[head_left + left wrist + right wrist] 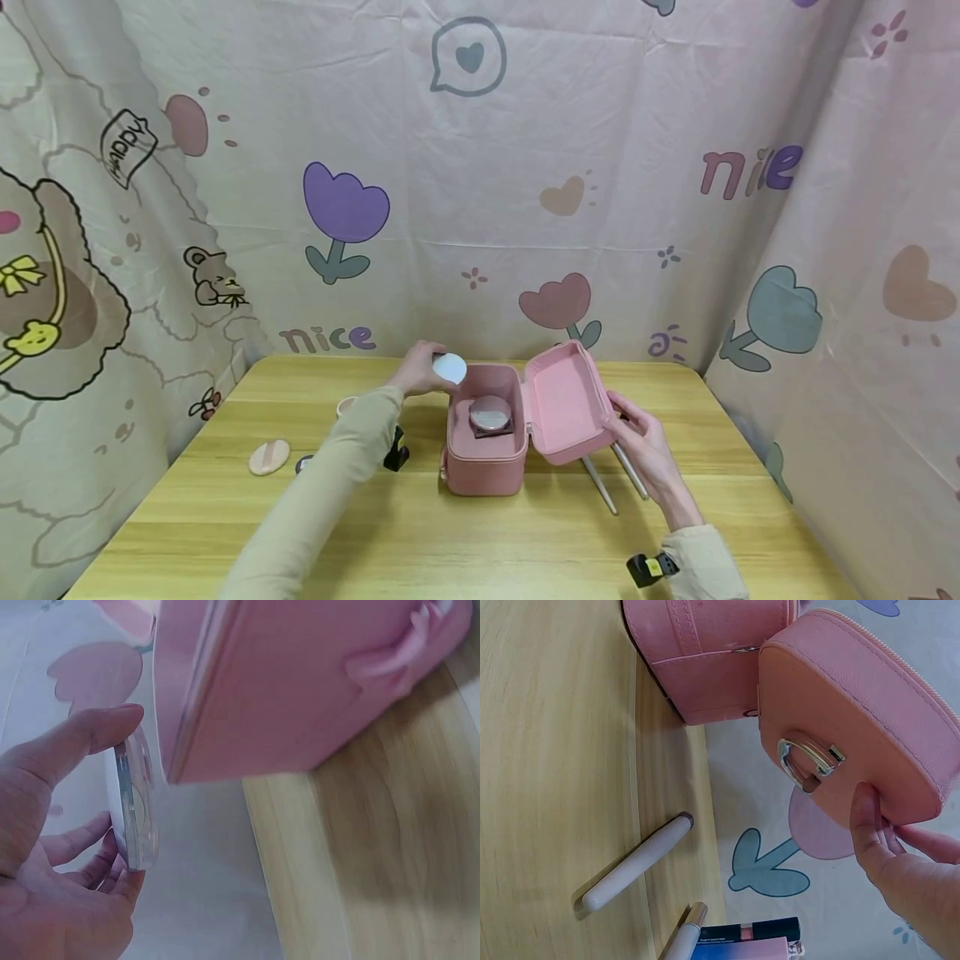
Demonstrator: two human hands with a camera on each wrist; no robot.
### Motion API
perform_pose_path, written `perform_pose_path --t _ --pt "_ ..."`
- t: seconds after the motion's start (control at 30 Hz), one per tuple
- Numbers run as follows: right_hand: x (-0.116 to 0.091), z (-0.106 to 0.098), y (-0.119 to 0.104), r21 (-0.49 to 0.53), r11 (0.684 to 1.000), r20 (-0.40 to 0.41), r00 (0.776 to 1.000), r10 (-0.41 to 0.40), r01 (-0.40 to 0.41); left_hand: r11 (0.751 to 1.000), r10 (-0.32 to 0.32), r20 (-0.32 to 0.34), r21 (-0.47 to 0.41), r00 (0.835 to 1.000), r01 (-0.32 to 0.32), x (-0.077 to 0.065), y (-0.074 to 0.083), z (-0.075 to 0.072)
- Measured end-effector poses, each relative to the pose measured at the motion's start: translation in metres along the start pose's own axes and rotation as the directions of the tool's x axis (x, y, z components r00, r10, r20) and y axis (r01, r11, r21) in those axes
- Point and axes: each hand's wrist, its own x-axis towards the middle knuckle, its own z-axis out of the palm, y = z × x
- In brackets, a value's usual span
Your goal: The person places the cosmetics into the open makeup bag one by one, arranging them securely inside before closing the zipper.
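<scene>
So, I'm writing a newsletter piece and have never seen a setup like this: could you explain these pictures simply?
There is no machine here: a person works with two bare hands. The wide picture comes from a camera on the head, looking forward and down; the other two come from one camera on each wrist. On the wooden table stands a pink zippered cosmetic case, its lid swung open, with a round container inside. A powder puff lies to its left, and two slim pale sticks, probably makeup brushes, lie to its right. The left hand pinches a round flat disc beside the case, and the fingers of the right hand hold the lid's edge.
</scene>
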Motion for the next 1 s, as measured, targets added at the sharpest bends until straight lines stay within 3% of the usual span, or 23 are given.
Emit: perform_pose_path --t 0.2,0.43,0.7,1.0 --pt "0.001 0.000 0.000 -0.012 1.000 -0.005 1.000 0.009 -0.009 1.000 0.018 0.033 -0.003 0.999 -0.018 0.004 0.017 0.012" --pt "0.001 0.000 0.000 -0.009 1.000 -0.002 1.000 0.007 -0.007 0.994 0.088 0.064 0.060 0.994 -0.092 0.010 0.028 0.029" --pt "0.001 0.001 0.000 0.006 1.000 0.007 1.000 0.003 -0.003 0.991 0.090 0.127 0.084 0.988 -0.101 0.014 0.031 0.042" --pt "0.001 0.001 0.000 0.008 1.000 0.009 1.000 0.006 -0.006 0.983 0.135 0.150 0.107 0.979 -0.152 0.017 0.032 0.051"
